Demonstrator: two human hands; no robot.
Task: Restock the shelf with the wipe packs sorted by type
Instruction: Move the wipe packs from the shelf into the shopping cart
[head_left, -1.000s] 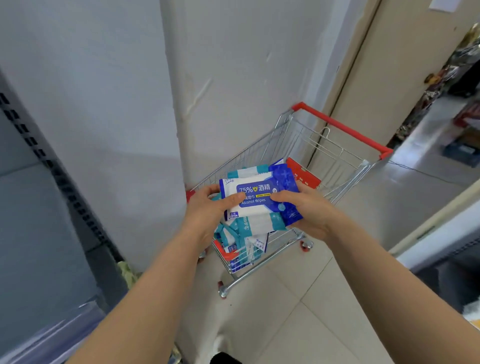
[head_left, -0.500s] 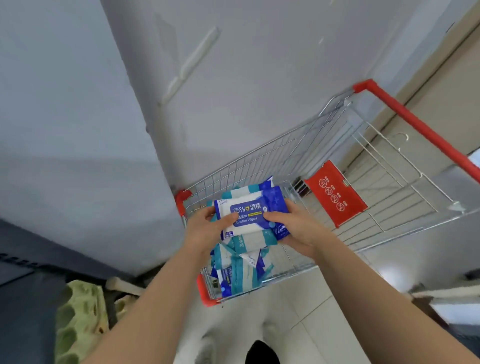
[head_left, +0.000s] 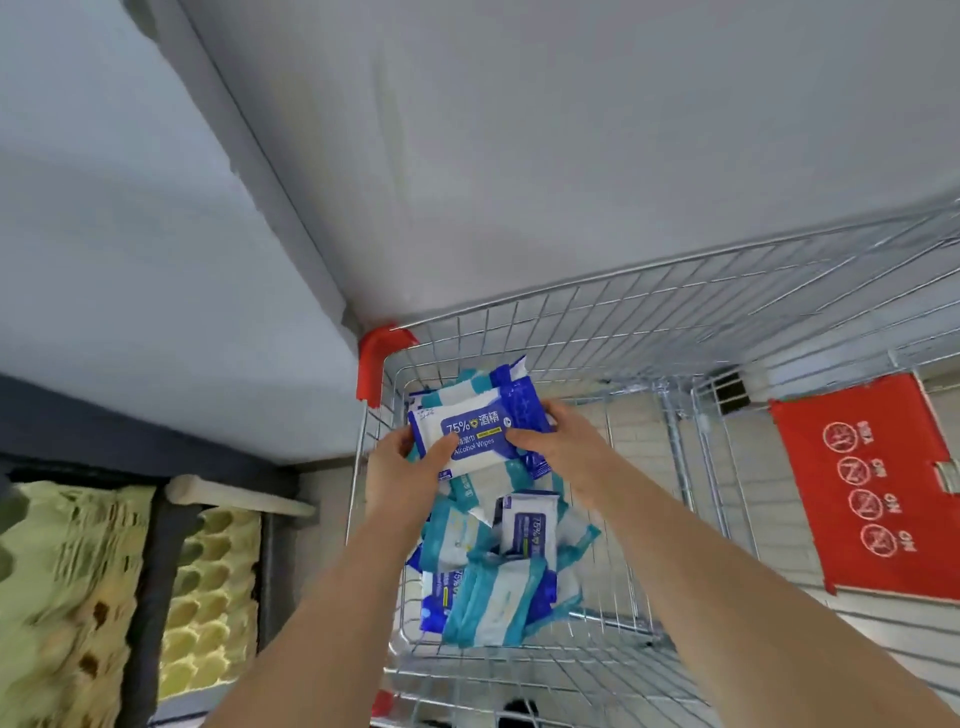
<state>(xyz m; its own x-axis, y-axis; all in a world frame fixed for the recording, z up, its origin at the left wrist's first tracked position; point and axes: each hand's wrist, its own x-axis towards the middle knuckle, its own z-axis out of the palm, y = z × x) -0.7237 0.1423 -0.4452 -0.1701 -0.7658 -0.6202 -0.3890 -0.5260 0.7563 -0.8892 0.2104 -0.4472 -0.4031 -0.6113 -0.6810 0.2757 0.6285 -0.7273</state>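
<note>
Leaning nearer the cart (head_left: 571, 322), our left hand (head_left: 402, 470) and right hand (head_left: 563, 441) fingers (head_left: 522, 440) still pinch alcohol wipe packs (head_left: 470, 434); loose packs (head_left: 498, 597) below await sorting.

A wire shopping cart (head_left: 623, 273) stands close against a pale grey wall (head_left: 519, 130); the corner at upper left in view is capped by a red plastic guard (head_left: 376, 358). A red panel (head_left: 872, 483) on the cart's right side carries four circular prohibition symbols. Light tiled floor (head_left: 639, 467) shows through the mesh. At lower left, a greenish moulded egg tray (head_left: 67, 597) and a second tray (head_left: 213, 587) are separated by a dark upright (head_left: 156, 597). A pale bar (head_left: 234, 499) lies above the second tray.
</note>
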